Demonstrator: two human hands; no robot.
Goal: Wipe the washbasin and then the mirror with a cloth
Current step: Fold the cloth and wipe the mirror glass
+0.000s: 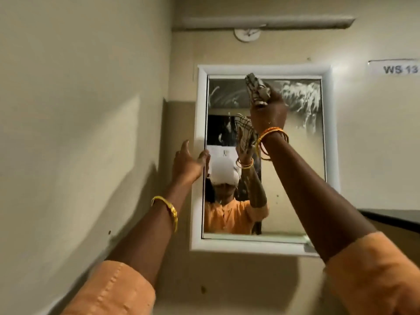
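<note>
A mirror in a white frame hangs on the beige wall ahead. Wet white smears cover its upper glass. My right hand is raised against the top of the glass, shut on a checked cloth that it presses to the mirror. My left hand rests on the frame's left edge, fingers apart, holding nothing. The mirror reflects the cloth, my arm and an orange shirt. The washbasin is out of view.
A side wall stands close on the left. Above the mirror runs a pipe with a round fitting under it. A label reading WS 13 is at the upper right. A dark ledge juts out at right.
</note>
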